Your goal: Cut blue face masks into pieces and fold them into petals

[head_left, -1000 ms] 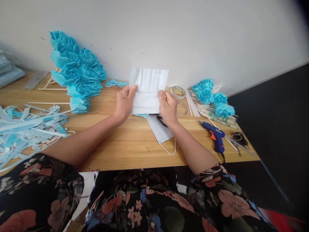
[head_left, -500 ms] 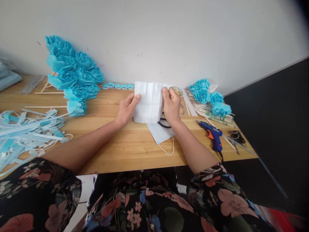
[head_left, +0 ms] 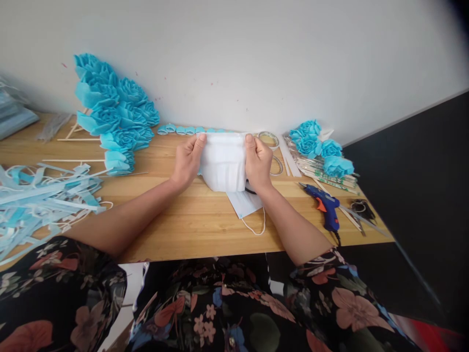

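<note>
Stretched between my two hands is a white pleated sheet from a face mask [head_left: 224,164], held up over the table. My left hand [head_left: 187,161] pinches its upper left edge between thumb and fingers. At the upper right edge, my right hand [head_left: 259,164] grips it the same way. No ear loops show on this piece. Under it lies another face mask [head_left: 244,204] with a white ear loop, partly covered by the sheet and my right hand. A bit of a black handle pokes out beside that hand; the rest is hidden.
Blue fabric roses [head_left: 117,117] on sticks are stacked at the left, behind a heap of cut strips [head_left: 47,205]. Rolled blue pieces [head_left: 176,130] line the wall. Tape rolls [head_left: 269,141], more roses [head_left: 318,146] and a blue glue gun [head_left: 324,205] are on the right.
The sheet has come down slightly and is pulled wider, its lower part now rounded with pleats showing. My left hand has moved a little left. The view has shifted slightly.
</note>
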A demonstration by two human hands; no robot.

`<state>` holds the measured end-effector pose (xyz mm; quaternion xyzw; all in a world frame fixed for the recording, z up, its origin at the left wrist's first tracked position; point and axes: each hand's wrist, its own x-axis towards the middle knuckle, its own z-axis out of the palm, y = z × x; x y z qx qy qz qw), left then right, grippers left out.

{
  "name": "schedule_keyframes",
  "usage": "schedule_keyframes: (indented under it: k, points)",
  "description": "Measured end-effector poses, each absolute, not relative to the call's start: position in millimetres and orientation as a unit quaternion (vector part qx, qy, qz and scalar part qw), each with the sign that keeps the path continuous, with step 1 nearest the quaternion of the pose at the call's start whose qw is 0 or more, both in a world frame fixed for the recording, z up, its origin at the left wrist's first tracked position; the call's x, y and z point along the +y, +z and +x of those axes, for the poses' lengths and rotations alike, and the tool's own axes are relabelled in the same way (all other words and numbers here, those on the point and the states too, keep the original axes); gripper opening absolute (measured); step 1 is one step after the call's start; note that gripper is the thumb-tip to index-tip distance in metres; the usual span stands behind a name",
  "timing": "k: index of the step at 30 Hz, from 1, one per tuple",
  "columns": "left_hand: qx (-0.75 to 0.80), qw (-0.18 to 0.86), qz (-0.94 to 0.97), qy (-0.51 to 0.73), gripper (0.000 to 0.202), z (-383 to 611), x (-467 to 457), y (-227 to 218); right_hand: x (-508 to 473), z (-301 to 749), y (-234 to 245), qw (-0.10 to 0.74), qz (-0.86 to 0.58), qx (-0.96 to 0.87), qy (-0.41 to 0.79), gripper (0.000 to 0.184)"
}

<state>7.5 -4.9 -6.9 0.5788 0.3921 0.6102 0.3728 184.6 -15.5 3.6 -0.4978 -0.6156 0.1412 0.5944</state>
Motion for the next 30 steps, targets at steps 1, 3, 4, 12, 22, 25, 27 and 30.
schedule_keyframes:
  k: [1,3,4,12,22,25,27,30]
  points:
    - [0.392,0.372,0.579,0.611,0.047,7.3,-5.1,-7.2,-15.6,184.6,4.0,0.594,-0.5,-0.615,0.137,0.055]
    - [0.391,0.374,0.579,0.609,0.047,7.1,-6.0,-6.9,-16.0,184.2,4.9,0.595,-0.502,-0.614,0.13,0.056]
    - [0.391,0.377,0.578,0.609,0.047,7.0,-6.5,-6.5,-16.3,183.9,5.2,0.596,-0.502,-0.614,0.127,0.056]
    - [0.408,0.348,0.567,0.626,0.045,6.4,-3.7,-8.0,-20.7,177.7,1.9,0.596,-0.497,-0.616,0.134,0.054]
    - [0.406,0.35,0.562,0.629,0.046,6.3,-2.5,-8.2,-22.3,175.4,0.0,0.603,-0.509,-0.598,0.139,0.051]
    - [0.402,0.357,0.56,0.63,0.046,6.2,-1.8,-5.6,-21.1,176.9,0.9,0.602,-0.515,-0.592,0.151,0.051]
    - [0.397,0.357,0.56,0.634,0.047,5.9,-1.2,-4.2,-20.1,177.8,0.8,0.602,-0.517,-0.586,0.165,0.051]
    - [0.39,0.354,0.561,0.638,0.048,5.0,-1.1,-2.8,-18.2,179.7,-0.3,0.601,-0.501,-0.592,0.196,0.052]
